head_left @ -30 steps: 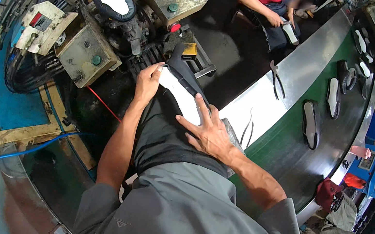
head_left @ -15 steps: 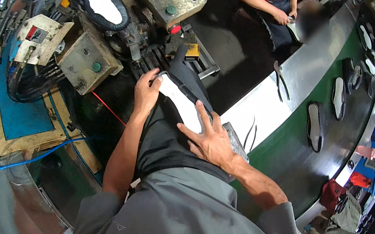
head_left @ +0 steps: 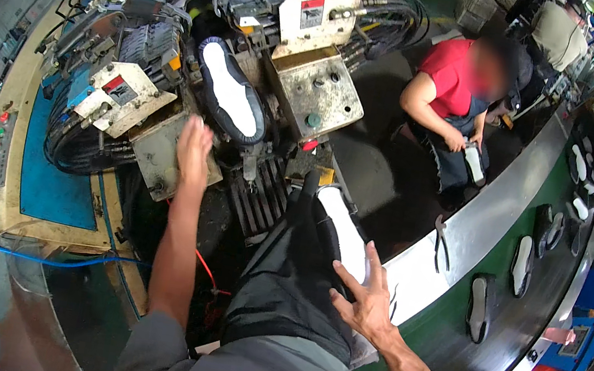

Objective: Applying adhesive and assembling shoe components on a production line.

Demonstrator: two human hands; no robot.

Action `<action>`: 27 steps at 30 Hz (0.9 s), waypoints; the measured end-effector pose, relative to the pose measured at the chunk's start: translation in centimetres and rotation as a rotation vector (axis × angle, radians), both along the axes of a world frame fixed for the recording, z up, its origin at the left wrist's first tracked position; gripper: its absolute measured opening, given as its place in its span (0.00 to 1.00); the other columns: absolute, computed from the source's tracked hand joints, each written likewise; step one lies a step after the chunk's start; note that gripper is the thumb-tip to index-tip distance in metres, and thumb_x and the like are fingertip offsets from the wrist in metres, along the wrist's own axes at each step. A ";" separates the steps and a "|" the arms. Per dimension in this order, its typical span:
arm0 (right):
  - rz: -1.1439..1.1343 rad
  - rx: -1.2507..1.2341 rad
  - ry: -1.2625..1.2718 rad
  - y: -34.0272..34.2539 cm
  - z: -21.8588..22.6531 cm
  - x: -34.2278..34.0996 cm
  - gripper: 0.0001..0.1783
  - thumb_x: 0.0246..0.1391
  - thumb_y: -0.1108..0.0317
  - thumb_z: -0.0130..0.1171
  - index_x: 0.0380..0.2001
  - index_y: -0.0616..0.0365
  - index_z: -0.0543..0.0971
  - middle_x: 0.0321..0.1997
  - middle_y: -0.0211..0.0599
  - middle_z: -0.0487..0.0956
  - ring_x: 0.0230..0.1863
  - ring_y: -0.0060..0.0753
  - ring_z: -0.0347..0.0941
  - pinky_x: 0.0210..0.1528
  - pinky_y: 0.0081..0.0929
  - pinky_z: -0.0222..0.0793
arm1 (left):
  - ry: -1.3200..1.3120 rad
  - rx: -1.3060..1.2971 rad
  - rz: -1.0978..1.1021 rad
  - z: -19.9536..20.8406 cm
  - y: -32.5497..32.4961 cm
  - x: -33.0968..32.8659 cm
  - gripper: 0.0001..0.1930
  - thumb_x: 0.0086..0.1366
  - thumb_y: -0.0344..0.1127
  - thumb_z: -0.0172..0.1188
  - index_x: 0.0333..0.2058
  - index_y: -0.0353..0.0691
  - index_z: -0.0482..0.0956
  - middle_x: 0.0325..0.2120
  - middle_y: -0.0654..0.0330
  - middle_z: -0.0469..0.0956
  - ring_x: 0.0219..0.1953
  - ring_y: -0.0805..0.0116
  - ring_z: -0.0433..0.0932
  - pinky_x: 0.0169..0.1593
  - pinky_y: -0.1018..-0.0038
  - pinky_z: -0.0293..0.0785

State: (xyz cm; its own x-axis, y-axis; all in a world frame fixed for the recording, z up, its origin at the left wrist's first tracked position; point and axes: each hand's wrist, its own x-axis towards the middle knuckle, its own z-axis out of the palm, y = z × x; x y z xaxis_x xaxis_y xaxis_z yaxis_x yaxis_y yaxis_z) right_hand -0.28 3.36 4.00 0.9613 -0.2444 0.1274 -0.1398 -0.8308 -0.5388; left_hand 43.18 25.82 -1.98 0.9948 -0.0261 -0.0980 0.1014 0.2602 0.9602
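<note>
A black shoe upper with a white bottom [head_left: 342,222] lies bottom up across my thigh, its toe pointing away from me. My right hand [head_left: 368,303] grips its near end, with the fingers spread across the edges. Farther left, my left hand [head_left: 195,152] is raised off this shoe with nothing in it. Its fingers are stretched out, slightly blurred, in front of a grimy metal control box [head_left: 154,155]. Just beyond those fingertips, a second black shoe upper with a white bottom [head_left: 228,93] sits bottom up in the machine [head_left: 153,38].
Another control box [head_left: 319,92] with a green button stands right of the machine. Pincers [head_left: 442,243] lie on the metal ledge [head_left: 417,282]. Several shoes ride the green conveyor [head_left: 449,303]. A co-worker in red [head_left: 441,84] holds a shoe [head_left: 474,164]. A blue hose [head_left: 52,259] crosses at left.
My left hand has let go of the shoe on my thigh and moved left and forward toward the machine. The right hand stays on the shoe. The view has shifted, showing more of the machine.
</note>
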 end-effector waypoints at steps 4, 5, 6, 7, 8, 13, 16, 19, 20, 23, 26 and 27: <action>0.017 -0.111 -0.096 -1.9 3.6 6.0 0.35 0.53 0.58 0.77 0.66 0.36 0.84 0.84 0.72 0.50 0.73 0.75 0.65 0.67 0.63 0.75 | 0.237 -0.273 -0.282 7.7 -4.9 6.5 0.35 0.73 0.50 0.71 0.71 0.45 0.68 0.62 0.57 0.79 0.61 0.57 0.80 0.64 0.52 0.77; 0.032 -0.133 -0.074 -1.8 5.3 8.1 0.35 0.54 0.57 0.76 0.68 0.33 0.83 0.85 0.69 0.50 0.73 0.75 0.65 0.67 0.63 0.75 | 0.242 -0.246 -0.266 7.8 -4.8 7.7 0.33 0.72 0.47 0.71 0.69 0.45 0.70 0.60 0.57 0.80 0.59 0.56 0.81 0.63 0.53 0.78; 0.075 -0.143 -0.145 -1.9 5.6 10.5 0.35 0.56 0.56 0.75 0.68 0.30 0.82 0.85 0.67 0.50 0.72 0.75 0.64 0.67 0.64 0.75 | 0.245 -0.217 -0.246 7.7 -4.3 8.4 0.31 0.72 0.45 0.72 0.68 0.44 0.72 0.59 0.57 0.81 0.57 0.56 0.82 0.62 0.53 0.79; 0.127 -0.129 -0.167 -1.1 7.0 13.1 0.34 0.53 0.57 0.77 0.66 0.33 0.84 0.84 0.69 0.53 0.73 0.75 0.65 0.69 0.62 0.73 | 0.252 -0.252 -0.320 6.5 -1.6 9.7 0.38 0.72 0.40 0.69 0.75 0.44 0.62 0.64 0.52 0.75 0.64 0.50 0.76 0.67 0.48 0.76; 0.126 -0.137 -0.172 -1.5 8.1 15.4 0.34 0.51 0.58 0.78 0.64 0.36 0.86 0.82 0.71 0.56 0.74 0.75 0.66 0.71 0.60 0.71 | 0.230 -0.217 -0.323 7.4 -2.8 8.3 0.35 0.73 0.39 0.69 0.74 0.43 0.65 0.62 0.52 0.77 0.63 0.51 0.78 0.67 0.49 0.76; 0.267 -0.158 -0.306 -0.8 10.2 27.5 0.37 0.53 0.58 0.75 0.69 0.32 0.81 0.83 0.67 0.55 0.68 0.75 0.68 0.68 0.62 0.74 | 0.147 -0.339 -0.446 8.9 3.2 1.5 0.34 0.70 0.33 0.60 0.73 0.34 0.65 0.59 0.44 0.80 0.57 0.43 0.83 0.62 0.48 0.82; 0.301 -0.127 -0.303 0.5 9.4 33.4 0.36 0.56 0.57 0.73 0.70 0.30 0.80 0.84 0.65 0.52 0.64 0.74 0.70 0.65 0.62 0.76 | 0.116 -0.429 -0.436 12.3 6.2 -6.4 0.42 0.66 0.42 0.59 0.75 0.30 0.59 0.62 0.31 0.75 0.58 0.35 0.83 0.62 0.41 0.83; 0.295 -0.118 -0.305 1.7 7.2 37.0 0.37 0.57 0.56 0.73 0.71 0.28 0.79 0.85 0.64 0.51 0.64 0.75 0.70 0.66 0.62 0.75 | 0.159 -0.411 -0.502 11.5 10.3 -11.1 0.63 0.66 0.84 0.51 0.79 0.33 0.53 0.64 0.31 0.74 0.60 0.31 0.82 0.61 0.31 0.81; 0.282 -0.087 -0.296 1.8 6.3 37.6 0.37 0.57 0.56 0.73 0.71 0.28 0.78 0.85 0.64 0.50 0.65 0.76 0.69 0.67 0.63 0.75 | 0.097 -0.341 -0.510 12.2 10.8 -12.7 0.68 0.61 0.91 0.47 0.79 0.33 0.52 0.65 0.31 0.73 0.61 0.31 0.81 0.60 0.30 0.81; 0.251 -0.018 -0.306 2.3 4.7 38.1 0.38 0.57 0.55 0.73 0.72 0.27 0.77 0.85 0.64 0.49 0.67 0.77 0.68 0.69 0.63 0.73 | 0.180 -0.450 -0.441 9.6 13.5 -15.9 0.65 0.63 0.89 0.45 0.80 0.37 0.51 0.66 0.31 0.72 0.61 0.31 0.80 0.60 0.31 0.82; 0.252 0.006 -0.353 2.2 2.8 38.3 0.37 0.60 0.52 0.71 0.73 0.26 0.76 0.86 0.63 0.47 0.65 0.73 0.68 0.68 0.63 0.74 | 0.297 -0.545 -0.301 7.4 15.2 -19.6 0.63 0.66 0.87 0.47 0.79 0.36 0.53 0.64 0.30 0.73 0.60 0.28 0.80 0.63 0.29 0.77; 0.256 0.013 -0.343 2.4 2.4 38.4 0.37 0.59 0.52 0.72 0.72 0.26 0.77 0.86 0.64 0.47 0.67 0.76 0.67 0.70 0.63 0.72 | 0.289 -0.542 -0.300 7.2 16.1 -21.3 0.63 0.66 0.87 0.47 0.79 0.36 0.53 0.64 0.30 0.73 0.60 0.28 0.80 0.63 0.29 0.77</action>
State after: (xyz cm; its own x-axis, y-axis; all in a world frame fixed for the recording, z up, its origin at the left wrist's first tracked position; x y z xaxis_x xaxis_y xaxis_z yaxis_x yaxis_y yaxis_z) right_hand 38.15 5.79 6.40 0.8936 -0.0068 0.4488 0.2595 -0.8080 -0.5290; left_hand 21.93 41.90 5.21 0.8726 -0.4170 -0.2542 0.4772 0.6172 0.6256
